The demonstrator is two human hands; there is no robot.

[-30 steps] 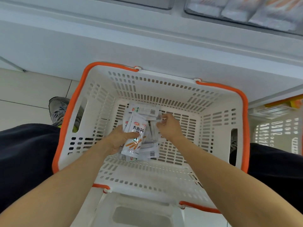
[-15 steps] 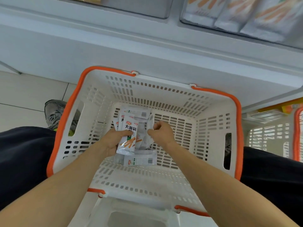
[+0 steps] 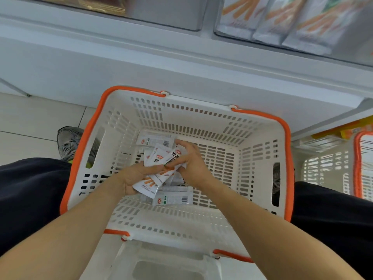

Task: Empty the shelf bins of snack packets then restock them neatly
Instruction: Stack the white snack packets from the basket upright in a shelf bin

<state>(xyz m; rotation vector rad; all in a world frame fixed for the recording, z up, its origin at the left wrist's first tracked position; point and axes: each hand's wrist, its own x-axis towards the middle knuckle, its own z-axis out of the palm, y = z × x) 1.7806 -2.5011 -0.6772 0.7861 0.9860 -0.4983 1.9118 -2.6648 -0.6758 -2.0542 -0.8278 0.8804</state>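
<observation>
Head view: a white basket (image 3: 262,142) with an orange rim is seen from above, set on the floor below a white shelf (image 3: 141,63). Inside it, a fanned handful of snack packets (image 3: 159,168) is held between both hands. The left hand (image 3: 137,176) is curled under the bundle, its fingers clamped on the lower ends; the right hand (image 3: 191,164) is pinched onto the upper packet, thumb laid across its printed face.

Compared with half a second earlier, the right hand has been brought across to meet the left, and more packets have been drawn into the bundle. Two loose packets are left on the basket floor: one beyond the hands (image 3: 155,140), one just below them (image 3: 173,199).

Above, a clear shelf bin (image 3: 353,37) at right is seen already holding packets, while the bin at left (image 3: 169,11) looks largely bare. The gathering is judged to be for restocking, with the loose packets yet to be collected.
</observation>
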